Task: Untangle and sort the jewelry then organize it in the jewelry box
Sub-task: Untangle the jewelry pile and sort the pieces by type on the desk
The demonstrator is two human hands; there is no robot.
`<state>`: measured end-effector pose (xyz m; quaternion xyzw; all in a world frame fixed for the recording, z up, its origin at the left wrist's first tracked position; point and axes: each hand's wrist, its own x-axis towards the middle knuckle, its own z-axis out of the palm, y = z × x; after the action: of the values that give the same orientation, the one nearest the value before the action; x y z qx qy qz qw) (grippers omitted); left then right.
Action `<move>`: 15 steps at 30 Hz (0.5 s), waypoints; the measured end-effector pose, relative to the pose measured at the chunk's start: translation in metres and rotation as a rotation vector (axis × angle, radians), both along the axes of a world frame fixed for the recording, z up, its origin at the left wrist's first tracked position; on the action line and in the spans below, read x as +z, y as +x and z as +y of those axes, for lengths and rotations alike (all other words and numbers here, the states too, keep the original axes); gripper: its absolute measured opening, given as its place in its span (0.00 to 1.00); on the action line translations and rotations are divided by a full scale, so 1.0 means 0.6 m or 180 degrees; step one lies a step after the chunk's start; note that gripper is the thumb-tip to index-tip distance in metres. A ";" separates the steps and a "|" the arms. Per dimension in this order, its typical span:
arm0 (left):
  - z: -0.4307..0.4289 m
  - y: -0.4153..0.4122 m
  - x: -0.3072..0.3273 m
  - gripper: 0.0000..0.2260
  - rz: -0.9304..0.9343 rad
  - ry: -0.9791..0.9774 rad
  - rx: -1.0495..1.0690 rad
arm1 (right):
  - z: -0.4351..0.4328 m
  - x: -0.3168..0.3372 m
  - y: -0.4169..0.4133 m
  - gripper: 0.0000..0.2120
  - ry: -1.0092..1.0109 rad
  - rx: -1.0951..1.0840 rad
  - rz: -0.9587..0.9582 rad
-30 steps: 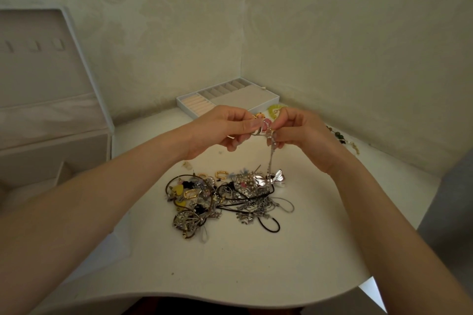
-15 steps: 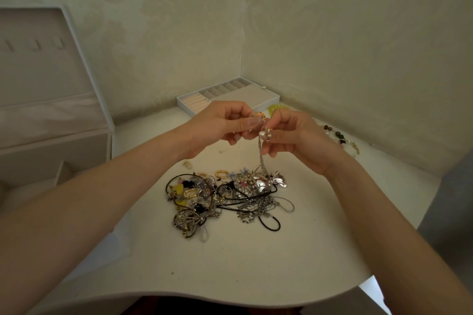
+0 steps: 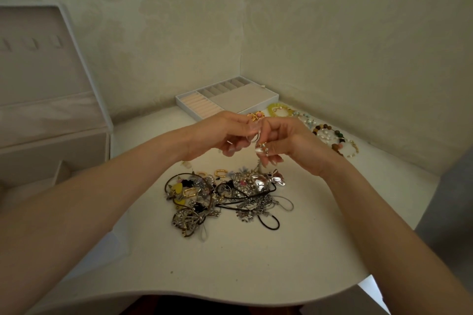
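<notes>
A small silver ring [image 3: 253, 138] is being pinched at the fingertips of the left hand [image 3: 225, 133]. The top of a thin silver chain [image 3: 258, 165] is being pinched by the right hand [image 3: 291, 146]. Both grips are narrow, with the fingers curled in tight. How ring and chain are joined is being hidden by the fingertips and cannot be told.

Change: both hands are being held lower than a second ago. The chain, straight and taut then, is now being let slack. The silver winged pendant [image 3: 277, 179] at its lower end is being rested against the right edge of the tangled heap of mixed metal jewelry and dark cords [image 3: 220, 199]. A pink piece seen between the fingers earlier is no longer being shown.

Judged: the ring is being worked free of the chain, and that separation is not yet finished. Most of the sorting is being left undone, since the heap is large.

Around: a gold flower piece with pink centre [image 3: 256, 116], a yellow-green beaded bracelet [image 3: 279, 108] and a brown and green bead strand [image 3: 329, 133] are being kept apart on the white rounded table [image 3: 230, 263], behind and right of the hands. A white compartment tray [image 3: 263, 96] is being kept in the far corner. The open white jewelry box [image 3: 51, 123] is being kept at the left.

In the way: dark cords are being looped just beside the pendant, so a snag is likely if the chain is lifted.
</notes>
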<state>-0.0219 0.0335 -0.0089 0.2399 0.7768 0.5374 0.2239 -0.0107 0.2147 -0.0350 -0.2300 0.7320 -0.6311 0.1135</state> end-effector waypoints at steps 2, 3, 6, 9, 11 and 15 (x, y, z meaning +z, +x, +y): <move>0.000 -0.005 -0.002 0.10 0.0168 0.0053 0.0340 | 0.000 0.004 0.001 0.11 0.0176 -0.0288 0.0136; -0.001 -0.007 -0.003 0.10 0.0258 0.0059 0.0456 | 0.000 0.006 0.001 0.12 0.0242 -0.0446 0.0224; -0.003 -0.014 -0.009 0.08 0.0441 0.0012 0.0659 | 0.001 0.004 -0.004 0.13 0.0312 -0.0863 0.0369; -0.005 -0.020 -0.016 0.06 0.0552 -0.0072 0.0843 | 0.005 -0.002 -0.013 0.13 0.0252 -0.1223 0.0353; -0.007 -0.023 -0.019 0.05 0.0486 0.0018 0.0986 | 0.009 -0.006 -0.017 0.13 0.0187 -0.1509 0.0356; -0.007 -0.023 -0.021 0.07 0.0296 0.0206 0.1033 | 0.013 -0.006 -0.020 0.12 0.0131 -0.1785 0.0415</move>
<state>-0.0357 0.0296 -0.0213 0.1430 0.7972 0.5795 0.0901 -0.0224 0.2227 -0.0387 -0.0564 0.7855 -0.6068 -0.1081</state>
